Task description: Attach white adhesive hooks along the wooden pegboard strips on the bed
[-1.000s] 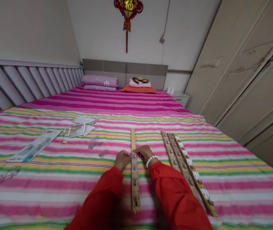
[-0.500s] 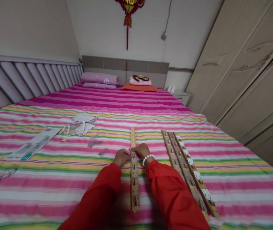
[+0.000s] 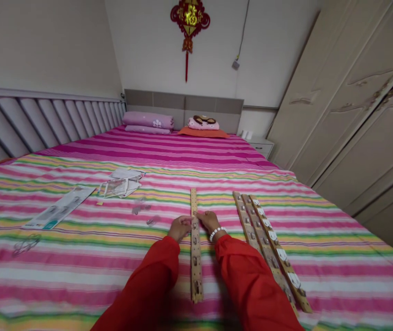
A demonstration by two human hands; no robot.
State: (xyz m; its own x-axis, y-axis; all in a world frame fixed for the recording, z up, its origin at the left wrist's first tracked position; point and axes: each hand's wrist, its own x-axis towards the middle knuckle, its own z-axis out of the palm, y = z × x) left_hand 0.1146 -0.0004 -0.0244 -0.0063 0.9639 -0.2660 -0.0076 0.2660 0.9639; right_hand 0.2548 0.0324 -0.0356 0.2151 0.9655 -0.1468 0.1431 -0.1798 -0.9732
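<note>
A narrow wooden strip [image 3: 195,271] with rows of small holes lies lengthwise in front of me on the striped bedspread. Several metal hooks [image 3: 195,261] sit along its nearer part; only holes show at the far end. From the left, my left hand [image 3: 180,228] reaches the strip's edge with its fingertips pinched together. My right hand [image 3: 209,221], with a white bead bracelet [image 3: 217,233] on the wrist, is closed opposite it, fingertips on the strip just beyond the farthest hook. Whatever small thing the fingertips hold is too small to make out.
On the right lie three more strips with hooks [image 3: 268,248], the outermost carrying white pieces [image 3: 281,254]. To the left are clear plastic bits [image 3: 151,220], paper packaging [image 3: 122,184], a flat package [image 3: 60,207] and a bundle of thin loops [image 3: 26,243]. Wardrobe doors [image 3: 362,119] rise at the right.
The view has tilted up slightly, so the scene sits lower and a little to the right. Both hands stay at the same part of the strip, with small finger shifts.
</note>
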